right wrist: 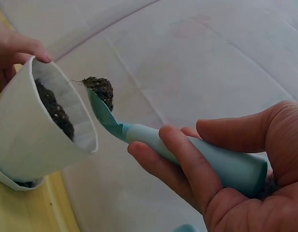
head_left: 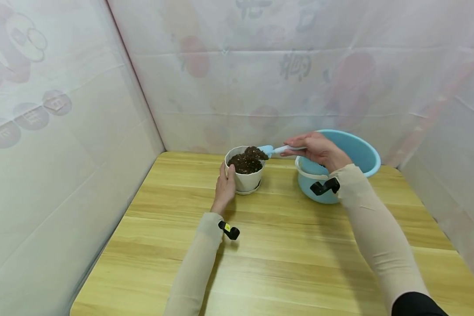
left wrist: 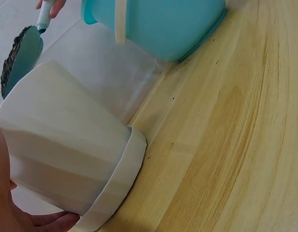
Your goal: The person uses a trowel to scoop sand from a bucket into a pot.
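Note:
A white flowerpot [head_left: 245, 176] on a white saucer [left wrist: 117, 186] stands on the wooden table [head_left: 284, 245], partly filled with dark soil [head_left: 246, 163]. My left hand [head_left: 224, 188] holds the pot's left side, thumb on the rim [right wrist: 28, 48]. My right hand [head_left: 316, 148] grips the handle of a light blue trowel [right wrist: 187, 152], whose blade carries a heap of soil [right wrist: 101, 88] over the pot's [right wrist: 35, 130] right rim. In the left wrist view the trowel blade [left wrist: 22, 57] hangs above the pot [left wrist: 67, 154].
A light blue basin [head_left: 353, 156] with a white handle [left wrist: 120, 21] stands to the right of the pot, under my right wrist. White printed sheeting walls close in the table on the left, back and right. Bare wood lies toward me.

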